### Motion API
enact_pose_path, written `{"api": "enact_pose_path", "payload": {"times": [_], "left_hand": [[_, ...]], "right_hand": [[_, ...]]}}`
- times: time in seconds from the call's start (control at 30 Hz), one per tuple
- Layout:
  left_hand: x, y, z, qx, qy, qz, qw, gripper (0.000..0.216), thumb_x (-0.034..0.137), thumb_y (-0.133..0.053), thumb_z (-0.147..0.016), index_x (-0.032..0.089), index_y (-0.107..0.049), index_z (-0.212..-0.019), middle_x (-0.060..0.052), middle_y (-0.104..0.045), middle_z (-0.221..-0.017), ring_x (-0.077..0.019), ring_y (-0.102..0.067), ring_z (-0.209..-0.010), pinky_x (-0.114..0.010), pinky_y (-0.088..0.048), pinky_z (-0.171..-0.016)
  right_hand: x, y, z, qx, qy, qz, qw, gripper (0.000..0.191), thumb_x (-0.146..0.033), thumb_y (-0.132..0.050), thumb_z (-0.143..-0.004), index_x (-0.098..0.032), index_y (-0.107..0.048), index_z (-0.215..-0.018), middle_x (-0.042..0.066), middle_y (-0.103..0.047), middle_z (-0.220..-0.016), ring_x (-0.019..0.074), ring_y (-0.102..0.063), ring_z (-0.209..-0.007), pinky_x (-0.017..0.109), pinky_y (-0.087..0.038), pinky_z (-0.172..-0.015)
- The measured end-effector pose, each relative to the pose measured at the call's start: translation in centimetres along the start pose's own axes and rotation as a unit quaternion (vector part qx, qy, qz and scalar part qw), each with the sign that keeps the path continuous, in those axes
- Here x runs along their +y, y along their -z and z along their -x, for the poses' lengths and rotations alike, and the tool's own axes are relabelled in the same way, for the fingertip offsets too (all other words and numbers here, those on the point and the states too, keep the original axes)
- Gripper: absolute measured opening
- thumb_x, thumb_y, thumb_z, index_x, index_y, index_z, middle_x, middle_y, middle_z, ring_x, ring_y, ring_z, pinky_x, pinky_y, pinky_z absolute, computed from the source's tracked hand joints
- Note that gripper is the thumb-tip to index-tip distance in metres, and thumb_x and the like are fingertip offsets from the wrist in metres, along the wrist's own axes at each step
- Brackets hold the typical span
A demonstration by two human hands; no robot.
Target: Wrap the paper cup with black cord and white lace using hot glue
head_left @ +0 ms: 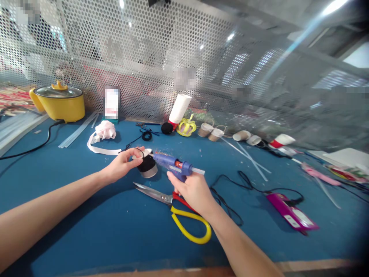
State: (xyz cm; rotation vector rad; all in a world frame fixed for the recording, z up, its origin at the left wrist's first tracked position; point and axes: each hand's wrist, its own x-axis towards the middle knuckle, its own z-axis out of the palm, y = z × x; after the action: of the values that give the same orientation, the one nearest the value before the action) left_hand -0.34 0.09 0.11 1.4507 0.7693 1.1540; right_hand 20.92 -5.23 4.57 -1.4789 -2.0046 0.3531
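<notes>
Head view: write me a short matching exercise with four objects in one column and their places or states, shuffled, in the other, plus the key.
Column 1
1. Blue glue gun
2. Black-banded cup
3. Scissors
4. Lidded pot

Column 2
A. Lying on the table, coloured silver, red and yellow
B. Held in the right hand
C. Yellow, at the back left
D. At the fingertips of the left hand

Right pairs: 1-B, 2-D, 3-A, 4-C
</notes>
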Motion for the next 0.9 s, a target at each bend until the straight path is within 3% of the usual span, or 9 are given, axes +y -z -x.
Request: {"api": "enact_pose_path", "payload": {"times": [0.17,0.47,0.67,0.9], "left_hand": [[0.1,0.0,0.1,-0.003,-0.001,0.000,1.000,0.016,0.031,-0.062,-0.075,0.019,-0.053,-0.072,-0.010,-0.061,-0.114,-0.0222,-0.033,-0.131,-0.041,-0.021,-0.106],[0.1,0.0,0.1,-0.004,-0.001,0.004,1.000,0.020,0.036,-0.063,-0.074,0.019,-0.052,-0.071,-0.007,-0.064,-0.099,-0.0248,-0.033,-0.131,-0.042,-0.020,-0.106],[0.4,-0.2,0.1,0.003,0.010,0.007,1.000,0.026,0.041,-0.065,-0.070,0.019,-0.051,-0.068,-0.009,-0.064,-0.105,-0.0271,-0.031,-0.131,-0.044,-0.018,-0.106],[0.4,-0.1,0.1,0.001,0.006,0.001,1.000,0.025,0.040,-0.065,-0.071,0.019,-0.052,-0.070,-0.009,-0.063,-0.104,-0.0243,-0.033,-0.130,-0.042,-0.019,-0.107]], "right_hand": [[-0.2,0.2,0.0,-0.016,-0.009,-0.021,1.000,0.025,-0.027,-0.051,-0.078,-0.019,-0.051,-0.055,-0.002,-0.055,-0.039,0.0116,-0.054,-0.035,0.021,-0.044,-0.043],[0.2,0.2,-1.0,-0.011,-0.031,-0.038,0.999,0.026,-0.030,-0.051,-0.077,-0.018,-0.051,-0.054,-0.002,-0.052,-0.037,0.0108,-0.051,-0.032,0.020,-0.044,-0.040],[0.2,0.2,-0.9,-0.023,-0.053,-0.059,0.997,0.025,-0.032,-0.051,-0.077,-0.017,-0.053,-0.057,-0.002,-0.052,-0.037,0.0117,-0.052,-0.032,0.022,-0.045,-0.041],[-0.7,0.2,-0.1,-0.024,-0.023,-0.047,0.998,0.024,-0.028,-0.051,-0.077,-0.019,-0.050,-0.055,-0.002,-0.054,-0.038,0.0113,-0.053,-0.034,0.021,-0.046,-0.043]]}}
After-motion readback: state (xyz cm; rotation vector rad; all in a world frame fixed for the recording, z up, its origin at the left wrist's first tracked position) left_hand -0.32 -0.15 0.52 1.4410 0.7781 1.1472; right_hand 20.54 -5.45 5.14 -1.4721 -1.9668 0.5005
